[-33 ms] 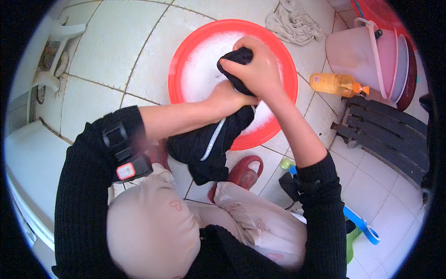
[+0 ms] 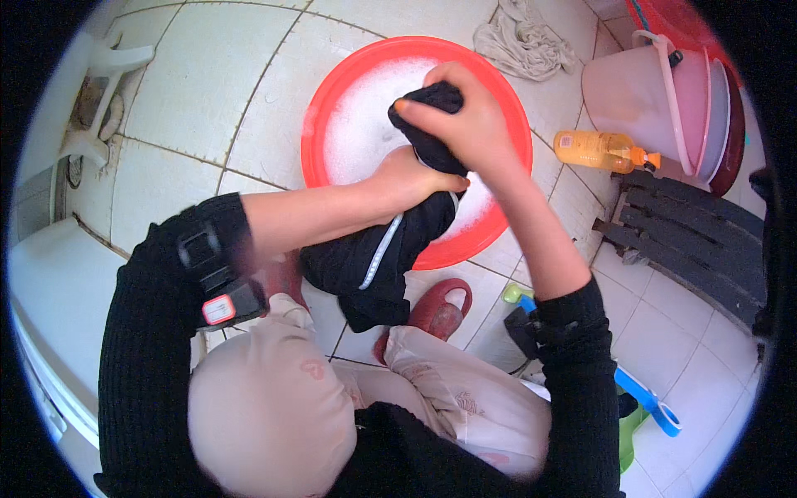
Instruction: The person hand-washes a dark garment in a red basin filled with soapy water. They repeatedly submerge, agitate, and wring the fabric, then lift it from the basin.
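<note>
A black garment (image 2: 353,270) with a pale stripe is gripped in both my hands above a round red basin (image 2: 520,149) full of white suds. My left hand (image 2: 404,178) is closed around its middle, over the basin. Farther up, my right hand (image 2: 473,124) wraps round the bunched upper end, its thumb across the cloth. From my left hand the loose part hangs over the basin's near rim toward my feet. Part of the cloth between the hands is hidden by my fingers.
A crumpled pale cloth (image 2: 527,46) lies beyond the basin. On the right are an orange bottle (image 2: 594,149), nested pink buckets (image 2: 623,100) and a dark slatted board (image 2: 689,236). My red slipper (image 2: 440,311) rests near the basin. A blue-handled thing (image 2: 647,398) lies lower right.
My right hand has shifted slightly right and the bunched black cloth in it shows more. Both hands keep their grip.
</note>
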`<state>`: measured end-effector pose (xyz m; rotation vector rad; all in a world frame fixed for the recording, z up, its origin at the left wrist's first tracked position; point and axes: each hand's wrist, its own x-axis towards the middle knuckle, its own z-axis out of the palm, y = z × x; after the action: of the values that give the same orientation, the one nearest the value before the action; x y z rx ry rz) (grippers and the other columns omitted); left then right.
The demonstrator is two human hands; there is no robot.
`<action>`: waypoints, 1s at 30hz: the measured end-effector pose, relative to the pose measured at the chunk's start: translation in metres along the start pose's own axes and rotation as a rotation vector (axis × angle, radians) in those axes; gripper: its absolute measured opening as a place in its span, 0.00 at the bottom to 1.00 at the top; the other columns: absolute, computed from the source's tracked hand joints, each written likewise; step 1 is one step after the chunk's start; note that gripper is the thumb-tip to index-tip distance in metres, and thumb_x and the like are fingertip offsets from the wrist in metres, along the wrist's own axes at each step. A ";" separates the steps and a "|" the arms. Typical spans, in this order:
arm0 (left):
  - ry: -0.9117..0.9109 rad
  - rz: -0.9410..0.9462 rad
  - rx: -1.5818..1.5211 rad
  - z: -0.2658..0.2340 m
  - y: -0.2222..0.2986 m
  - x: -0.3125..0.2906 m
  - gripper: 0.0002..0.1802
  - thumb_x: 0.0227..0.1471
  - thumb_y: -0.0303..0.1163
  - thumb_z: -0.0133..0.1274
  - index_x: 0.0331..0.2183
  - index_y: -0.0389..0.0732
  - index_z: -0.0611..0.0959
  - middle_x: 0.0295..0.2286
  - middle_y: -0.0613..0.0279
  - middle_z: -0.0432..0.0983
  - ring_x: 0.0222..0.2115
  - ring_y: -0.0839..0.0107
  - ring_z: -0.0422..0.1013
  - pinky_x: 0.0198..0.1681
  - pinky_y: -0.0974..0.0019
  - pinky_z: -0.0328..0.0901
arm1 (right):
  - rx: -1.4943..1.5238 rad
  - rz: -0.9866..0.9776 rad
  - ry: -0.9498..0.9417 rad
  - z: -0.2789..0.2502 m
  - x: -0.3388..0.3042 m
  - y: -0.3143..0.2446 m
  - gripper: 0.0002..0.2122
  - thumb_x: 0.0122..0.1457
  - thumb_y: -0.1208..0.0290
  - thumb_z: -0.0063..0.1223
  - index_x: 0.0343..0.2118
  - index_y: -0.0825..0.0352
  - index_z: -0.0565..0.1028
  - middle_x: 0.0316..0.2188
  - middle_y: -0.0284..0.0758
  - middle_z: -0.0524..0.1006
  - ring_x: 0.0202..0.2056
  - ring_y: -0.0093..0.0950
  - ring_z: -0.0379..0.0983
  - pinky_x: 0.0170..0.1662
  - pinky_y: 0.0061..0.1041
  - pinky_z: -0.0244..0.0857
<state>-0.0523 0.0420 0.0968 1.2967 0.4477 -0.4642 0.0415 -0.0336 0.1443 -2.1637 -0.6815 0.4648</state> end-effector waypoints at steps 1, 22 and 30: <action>-0.041 -0.005 -0.096 0.000 0.007 -0.009 0.20 0.37 0.35 0.63 0.34 0.35 0.80 0.32 0.57 0.77 0.34 0.68 0.72 0.39 0.68 0.65 | 0.173 0.191 -0.108 -0.011 -0.002 0.003 0.18 0.53 0.55 0.55 0.41 0.61 0.71 0.36 0.33 0.74 0.39 0.25 0.73 0.40 0.26 0.67; -0.378 0.132 -1.109 -0.122 0.129 -0.073 0.20 0.50 0.41 0.54 0.36 0.35 0.69 0.33 0.58 0.65 0.33 0.70 0.68 0.38 0.70 0.68 | 0.642 -0.043 -0.814 0.061 -0.107 -0.042 0.26 0.41 0.60 0.68 0.41 0.71 0.72 0.38 0.43 0.77 0.42 0.32 0.73 0.47 0.29 0.64; -0.810 0.280 -1.431 -0.216 0.132 -0.120 0.13 0.53 0.35 0.52 0.40 0.44 0.70 0.33 0.66 0.65 0.36 0.71 0.68 0.42 0.66 0.65 | 0.855 -0.311 -0.210 0.064 -0.029 -0.115 0.22 0.40 0.76 0.59 0.43 0.68 0.72 0.39 0.48 0.75 0.44 0.43 0.71 0.48 0.33 0.63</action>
<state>-0.0890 0.2892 0.2237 -0.2585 -0.1421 -0.2671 -0.0512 0.0478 0.1989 -1.1971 -0.7400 0.6697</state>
